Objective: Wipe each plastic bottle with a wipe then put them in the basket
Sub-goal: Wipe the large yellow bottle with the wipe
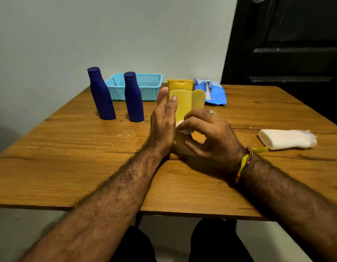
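1. Left hand (164,118) grips the yellow bottle (182,103) upright, just in front of the basket (145,86); keep it steady.
2. Right hand (207,133) pinches the wipe (183,129) against the bottle; rub every side before basketing.

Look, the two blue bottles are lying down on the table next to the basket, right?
Not quite. In the head view the two blue bottles stand upright, not lying down. They are on the wooden table, next to the blue basket.
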